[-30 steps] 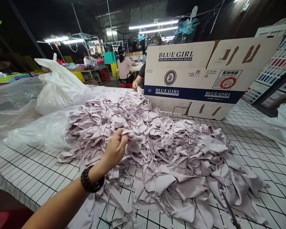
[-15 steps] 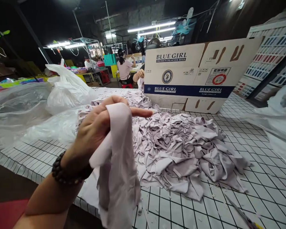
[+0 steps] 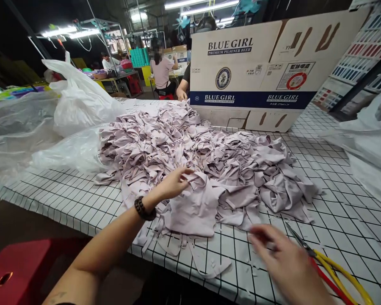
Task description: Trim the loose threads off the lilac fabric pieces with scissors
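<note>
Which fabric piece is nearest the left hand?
The broad pale mauve fabric piece spread fairly flat at the pile's near side, beside the left hand. Its smooth face sets it apart from the crumpled pieces behind.

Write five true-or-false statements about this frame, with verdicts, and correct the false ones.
1. The printed carton stands beyond the fabric pile. True.
2. The right hand is nearer the scissors than the left hand is. True.
3. The scissors have two blue handles. False: one is red, the other yellow.
4. The left wrist is bare. False: a dark bracelet circles it.
5. The tablecloth is white with black lines. True.
</note>
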`<state>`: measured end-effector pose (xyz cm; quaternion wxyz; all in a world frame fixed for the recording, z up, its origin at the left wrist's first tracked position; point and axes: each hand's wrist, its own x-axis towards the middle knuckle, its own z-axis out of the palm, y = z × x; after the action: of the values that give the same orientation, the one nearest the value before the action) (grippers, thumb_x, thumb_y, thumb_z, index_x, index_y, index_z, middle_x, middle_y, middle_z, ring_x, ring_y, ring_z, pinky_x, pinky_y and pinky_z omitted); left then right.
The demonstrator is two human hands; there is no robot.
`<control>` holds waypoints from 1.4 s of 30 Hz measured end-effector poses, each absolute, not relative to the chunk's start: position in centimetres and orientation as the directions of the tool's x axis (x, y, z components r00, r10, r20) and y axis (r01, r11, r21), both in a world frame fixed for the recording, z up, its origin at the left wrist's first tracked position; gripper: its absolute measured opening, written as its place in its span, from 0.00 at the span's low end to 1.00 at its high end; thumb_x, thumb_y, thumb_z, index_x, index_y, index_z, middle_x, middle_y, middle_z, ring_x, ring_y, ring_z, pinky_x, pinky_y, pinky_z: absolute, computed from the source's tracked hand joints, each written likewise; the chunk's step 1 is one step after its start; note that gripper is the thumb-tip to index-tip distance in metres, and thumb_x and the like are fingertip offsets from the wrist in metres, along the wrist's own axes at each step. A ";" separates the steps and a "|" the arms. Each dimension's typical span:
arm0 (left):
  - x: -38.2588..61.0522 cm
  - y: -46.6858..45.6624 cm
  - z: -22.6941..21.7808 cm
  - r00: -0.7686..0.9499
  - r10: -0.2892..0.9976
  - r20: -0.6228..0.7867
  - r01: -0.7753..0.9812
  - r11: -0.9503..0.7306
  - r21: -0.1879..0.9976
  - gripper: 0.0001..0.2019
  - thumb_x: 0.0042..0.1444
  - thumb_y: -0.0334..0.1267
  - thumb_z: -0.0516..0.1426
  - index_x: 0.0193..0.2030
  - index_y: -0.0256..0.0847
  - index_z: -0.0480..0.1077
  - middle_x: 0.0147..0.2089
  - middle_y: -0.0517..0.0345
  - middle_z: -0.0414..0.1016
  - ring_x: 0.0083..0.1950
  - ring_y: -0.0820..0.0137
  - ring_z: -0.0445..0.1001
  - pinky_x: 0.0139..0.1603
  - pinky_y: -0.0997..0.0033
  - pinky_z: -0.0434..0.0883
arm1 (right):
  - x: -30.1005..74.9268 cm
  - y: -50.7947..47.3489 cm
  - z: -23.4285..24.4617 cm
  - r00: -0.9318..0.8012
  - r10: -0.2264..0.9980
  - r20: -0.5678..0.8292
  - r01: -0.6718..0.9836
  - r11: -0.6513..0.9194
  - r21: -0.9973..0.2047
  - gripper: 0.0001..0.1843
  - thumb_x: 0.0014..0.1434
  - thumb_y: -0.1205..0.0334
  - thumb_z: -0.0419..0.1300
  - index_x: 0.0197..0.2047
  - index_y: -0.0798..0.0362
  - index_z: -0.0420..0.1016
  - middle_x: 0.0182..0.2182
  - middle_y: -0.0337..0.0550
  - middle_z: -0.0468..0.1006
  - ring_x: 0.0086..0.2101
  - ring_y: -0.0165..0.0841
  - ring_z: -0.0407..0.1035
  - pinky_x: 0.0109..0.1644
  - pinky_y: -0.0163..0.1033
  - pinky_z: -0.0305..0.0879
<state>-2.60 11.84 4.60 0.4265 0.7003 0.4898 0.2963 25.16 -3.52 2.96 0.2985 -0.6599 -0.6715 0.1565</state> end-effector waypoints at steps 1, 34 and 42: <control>-3.5 11.2 3.8 0.289 0.957 -0.014 0.448 -0.123 0.886 0.14 0.51 0.27 0.57 0.46 0.36 0.73 0.47 0.48 0.77 0.44 0.65 0.75 0.45 0.65 0.73 | 21.9 -2.6 3.6 -0.121 0.987 0.102 0.713 0.157 -0.684 0.11 0.64 0.56 0.50 0.38 0.47 0.72 0.33 0.41 0.78 0.31 0.34 0.73 0.31 0.37 0.69; -4.0 -3.6 4.7 0.361 0.791 0.494 0.533 -0.610 0.586 0.12 0.52 0.24 0.56 0.41 0.43 0.71 0.30 0.59 0.72 0.37 0.66 0.68 0.41 0.67 0.65 | 14.9 1.1 1.6 -0.343 0.836 0.428 0.647 0.541 -0.538 0.10 0.54 0.76 0.52 0.33 0.51 0.64 0.26 0.35 0.66 0.25 0.28 0.61 0.28 0.33 0.53; -2.7 -2.8 3.6 0.242 0.959 -0.146 0.221 0.092 0.971 0.11 0.62 0.45 0.53 0.40 0.39 0.69 0.33 0.57 0.69 0.35 0.69 0.68 0.39 0.69 0.67 | 15.0 0.4 0.9 -0.145 0.816 0.560 0.567 0.532 -0.629 0.10 0.55 0.75 0.53 0.34 0.49 0.62 0.25 0.32 0.63 0.22 0.26 0.57 0.25 0.30 0.57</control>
<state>-2.70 -2.76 3.61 0.5348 0.5788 0.5097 0.3452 14.97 0.36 0.92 0.4602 -0.4643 -0.7446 0.1352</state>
